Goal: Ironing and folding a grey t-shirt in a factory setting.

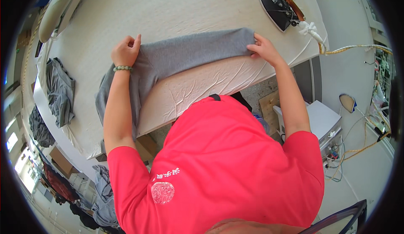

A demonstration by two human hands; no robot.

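Observation:
A grey knit garment (193, 51) lies on the pale cloth-covered table, its sleeve stretched out sideways in front of me. At the sleeve's right end my right hand (265, 49) pinches the edge, thumb toward me and fingers on the far side. My left hand (126, 51) is closed at the other end of the sleeve, its thumb pointing up beside the fabric. Its curled fingertips are hidden, so I cannot tell what they hold. More of the garment runs under my left wrist and hangs over the table's near edge.
An iron (278, 9) with a brown handle rests at the table's far right, its wrapped cord (353, 46) trailing right. Crumpled grey garments (60, 91) lie at the left edge. A white cabinet (322, 120) with cables stands to my right.

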